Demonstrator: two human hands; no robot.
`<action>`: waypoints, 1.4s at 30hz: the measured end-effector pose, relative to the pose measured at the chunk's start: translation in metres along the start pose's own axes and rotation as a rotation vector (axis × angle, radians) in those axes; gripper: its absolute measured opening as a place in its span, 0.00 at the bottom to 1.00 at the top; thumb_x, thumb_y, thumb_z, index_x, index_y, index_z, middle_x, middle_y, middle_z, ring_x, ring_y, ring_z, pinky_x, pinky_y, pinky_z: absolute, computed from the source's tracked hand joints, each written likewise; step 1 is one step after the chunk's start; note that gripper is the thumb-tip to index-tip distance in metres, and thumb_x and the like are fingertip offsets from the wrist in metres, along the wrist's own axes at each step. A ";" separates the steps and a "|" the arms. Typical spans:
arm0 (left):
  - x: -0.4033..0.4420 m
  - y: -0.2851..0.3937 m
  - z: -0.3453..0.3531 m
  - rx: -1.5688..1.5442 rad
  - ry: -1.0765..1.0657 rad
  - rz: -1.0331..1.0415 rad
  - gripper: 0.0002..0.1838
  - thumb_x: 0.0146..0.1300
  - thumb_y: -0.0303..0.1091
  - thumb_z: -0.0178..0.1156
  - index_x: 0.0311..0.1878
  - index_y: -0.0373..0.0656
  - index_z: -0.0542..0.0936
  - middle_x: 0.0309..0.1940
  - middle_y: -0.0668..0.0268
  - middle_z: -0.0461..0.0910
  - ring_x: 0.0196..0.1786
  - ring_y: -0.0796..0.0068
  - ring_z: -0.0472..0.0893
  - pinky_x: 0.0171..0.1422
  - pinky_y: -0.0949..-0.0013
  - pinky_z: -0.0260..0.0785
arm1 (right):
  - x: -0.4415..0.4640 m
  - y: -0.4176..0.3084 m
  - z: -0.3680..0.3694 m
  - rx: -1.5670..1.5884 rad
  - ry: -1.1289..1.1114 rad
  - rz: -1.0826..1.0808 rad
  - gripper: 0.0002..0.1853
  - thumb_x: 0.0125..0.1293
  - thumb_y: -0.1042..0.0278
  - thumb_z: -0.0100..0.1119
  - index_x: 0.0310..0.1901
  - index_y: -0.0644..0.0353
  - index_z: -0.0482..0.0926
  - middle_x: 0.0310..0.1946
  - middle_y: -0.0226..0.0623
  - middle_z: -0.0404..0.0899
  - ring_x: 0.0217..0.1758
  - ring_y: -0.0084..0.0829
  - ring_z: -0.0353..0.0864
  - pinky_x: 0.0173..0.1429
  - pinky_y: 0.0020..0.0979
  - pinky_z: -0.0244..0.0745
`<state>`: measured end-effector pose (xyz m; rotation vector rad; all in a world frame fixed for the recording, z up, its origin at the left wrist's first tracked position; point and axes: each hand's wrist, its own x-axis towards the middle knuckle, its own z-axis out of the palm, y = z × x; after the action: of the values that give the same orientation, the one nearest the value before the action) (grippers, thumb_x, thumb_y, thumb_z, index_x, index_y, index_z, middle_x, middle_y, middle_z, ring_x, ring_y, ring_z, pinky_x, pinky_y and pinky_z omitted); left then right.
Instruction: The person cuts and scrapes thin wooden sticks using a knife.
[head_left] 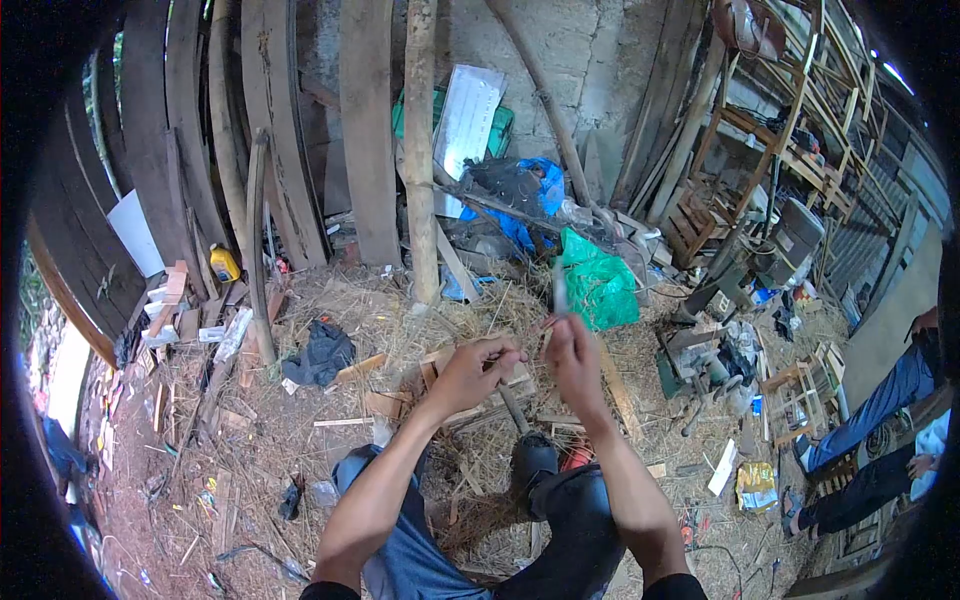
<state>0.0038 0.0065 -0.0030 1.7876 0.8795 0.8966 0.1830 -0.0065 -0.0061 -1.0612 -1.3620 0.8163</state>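
Observation:
My right hand [575,368] is closed around a pale, narrow, knife-like blade [560,288] that points up and away from me. Its handle is hidden in my fist. My left hand [478,372] is a little to the left, with thumb and fingers pinched together. Whatever is between those fingertips is too small to make out. The two hands are close but apart, above my knees. Beneath them, a wooden stick [513,408] slants toward my dark boot [535,465], among wood pieces and straw.
A green plastic sheet [598,285] and blue tarp [540,190] lie ahead by the wall. A wooden post [422,150] stands front left, near a dark cloth [322,352] and yellow jug [224,264]. At right are a yellow bag [757,487] and other people's legs [870,410].

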 end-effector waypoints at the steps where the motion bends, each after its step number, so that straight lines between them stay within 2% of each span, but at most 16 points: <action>1: -0.002 -0.001 -0.001 -0.002 0.001 0.001 0.12 0.66 0.37 0.56 0.43 0.38 0.80 0.31 0.63 0.82 0.34 0.76 0.77 0.41 0.70 0.68 | 0.003 -0.004 -0.005 0.162 0.068 0.074 0.13 0.74 0.61 0.43 0.39 0.60 0.73 0.18 0.20 0.60 0.21 0.14 0.57 0.24 0.22 0.53; 5: -0.004 -0.005 -0.002 0.051 0.040 0.036 0.11 0.67 0.36 0.55 0.43 0.39 0.81 0.32 0.63 0.82 0.33 0.73 0.78 0.42 0.68 0.69 | 0.005 0.007 -0.012 0.198 0.086 0.087 0.13 0.74 0.61 0.42 0.39 0.60 0.73 0.18 0.18 0.58 0.21 0.11 0.54 0.23 0.20 0.50; 8: -0.002 -0.009 -0.002 0.186 0.134 0.087 0.11 0.66 0.36 0.55 0.43 0.39 0.81 0.33 0.59 0.83 0.35 0.67 0.80 0.43 0.66 0.70 | 0.002 0.010 -0.011 -0.067 0.046 0.030 0.14 0.74 0.61 0.42 0.37 0.61 0.73 0.19 0.20 0.61 0.21 0.14 0.57 0.24 0.22 0.53; 11: -0.001 -0.010 -0.002 0.240 0.177 0.094 0.11 0.66 0.36 0.55 0.43 0.40 0.81 0.34 0.57 0.83 0.38 0.62 0.82 0.44 0.65 0.71 | -0.003 0.011 -0.005 -0.254 -0.085 -0.022 0.14 0.73 0.62 0.44 0.35 0.63 0.73 0.18 0.30 0.66 0.22 0.23 0.65 0.28 0.29 0.62; 14: 0.000 -0.011 -0.002 0.252 0.178 0.130 0.11 0.66 0.37 0.55 0.43 0.40 0.81 0.36 0.55 0.83 0.39 0.59 0.82 0.45 0.65 0.71 | 0.004 0.010 -0.012 -0.337 0.026 -0.109 0.12 0.72 0.64 0.44 0.36 0.63 0.73 0.19 0.34 0.68 0.23 0.23 0.66 0.29 0.29 0.64; 16: 0.001 -0.012 0.003 0.242 0.173 0.152 0.11 0.66 0.37 0.55 0.43 0.41 0.81 0.36 0.55 0.83 0.39 0.59 0.82 0.45 0.65 0.71 | -0.003 0.008 -0.007 -0.345 -0.054 -0.071 0.11 0.72 0.66 0.44 0.36 0.63 0.73 0.19 0.35 0.68 0.23 0.24 0.66 0.30 0.29 0.64; 18: 0.000 -0.010 0.000 0.244 0.175 0.099 0.11 0.65 0.37 0.56 0.43 0.41 0.81 0.35 0.55 0.82 0.38 0.57 0.82 0.44 0.64 0.70 | -0.010 0.008 0.003 -0.338 -0.219 0.000 0.09 0.71 0.69 0.44 0.36 0.63 0.73 0.19 0.37 0.69 0.24 0.24 0.66 0.30 0.29 0.64; 22: -0.002 -0.002 0.001 0.269 0.173 0.084 0.11 0.65 0.37 0.57 0.44 0.42 0.81 0.34 0.55 0.82 0.33 0.59 0.81 0.40 0.64 0.70 | -0.012 0.012 0.009 -0.308 -0.167 -0.059 0.08 0.70 0.70 0.45 0.37 0.63 0.73 0.19 0.40 0.69 0.24 0.28 0.68 0.30 0.32 0.65; 24: 0.001 -0.012 0.000 0.271 0.182 0.153 0.11 0.64 0.35 0.57 0.45 0.42 0.80 0.26 0.52 0.78 0.28 0.58 0.79 0.35 0.61 0.67 | -0.015 0.008 0.011 -0.463 -0.225 -0.109 0.08 0.70 0.70 0.45 0.37 0.63 0.73 0.17 0.35 0.65 0.23 0.27 0.66 0.30 0.33 0.64; 28: -0.006 -0.004 -0.007 0.333 0.172 0.018 0.10 0.65 0.36 0.57 0.45 0.43 0.81 0.33 0.57 0.82 0.27 0.66 0.78 0.35 0.66 0.69 | -0.005 0.008 0.004 -0.261 -0.151 0.048 0.14 0.73 0.59 0.44 0.43 0.61 0.74 0.17 0.27 0.61 0.21 0.21 0.61 0.26 0.29 0.58; 30: -0.008 -0.002 -0.008 0.273 0.132 0.065 0.10 0.65 0.34 0.56 0.45 0.42 0.81 0.35 0.56 0.83 0.30 0.62 0.81 0.36 0.66 0.70 | 0.002 0.001 -0.004 0.202 0.030 0.132 0.14 0.74 0.56 0.42 0.50 0.56 0.72 0.18 0.21 0.58 0.19 0.15 0.55 0.23 0.22 0.53; 31: -0.009 -0.004 -0.005 0.269 0.131 0.065 0.10 0.65 0.34 0.56 0.45 0.42 0.81 0.35 0.56 0.83 0.30 0.62 0.81 0.36 0.66 0.70 | 0.000 -0.014 -0.009 0.258 0.026 0.224 0.14 0.74 0.58 0.42 0.55 0.53 0.69 0.20 0.17 0.56 0.19 0.11 0.52 0.21 0.18 0.49; 33: -0.009 -0.007 -0.003 0.283 0.216 0.230 0.09 0.65 0.32 0.55 0.44 0.41 0.81 0.37 0.55 0.82 0.34 0.57 0.82 0.38 0.63 0.71 | 0.000 -0.011 -0.012 0.274 0.031 0.200 0.14 0.74 0.57 0.42 0.55 0.53 0.69 0.19 0.18 0.55 0.18 0.11 0.51 0.20 0.17 0.47; 38: -0.009 -0.008 -0.009 0.314 0.170 0.152 0.09 0.65 0.31 0.53 0.43 0.39 0.80 0.37 0.55 0.82 0.37 0.53 0.81 0.43 0.60 0.71 | 0.003 0.004 -0.015 0.261 0.069 0.108 0.15 0.74 0.55 0.43 0.54 0.53 0.70 0.18 0.19 0.57 0.17 0.12 0.52 0.20 0.18 0.48; 40: -0.007 -0.009 -0.008 0.339 0.182 0.172 0.09 0.65 0.31 0.53 0.42 0.39 0.80 0.36 0.54 0.82 0.38 0.51 0.81 0.44 0.60 0.71 | 0.003 0.011 -0.010 -0.197 0.127 -0.032 0.12 0.74 0.60 0.43 0.46 0.57 0.73 0.18 0.24 0.65 0.17 0.20 0.62 0.22 0.26 0.57; 42: -0.006 -0.008 -0.007 0.432 0.176 0.184 0.09 0.65 0.31 0.53 0.42 0.39 0.80 0.35 0.53 0.82 0.38 0.51 0.81 0.43 0.60 0.70 | -0.006 0.006 -0.001 -0.329 -0.002 -0.027 0.12 0.74 0.61 0.42 0.43 0.59 0.73 0.18 0.29 0.67 0.18 0.25 0.65 0.24 0.28 0.59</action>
<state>-0.0064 0.0072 -0.0095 2.2127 1.0965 1.0522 0.1845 -0.0106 -0.0138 -1.2916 -1.5431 0.5843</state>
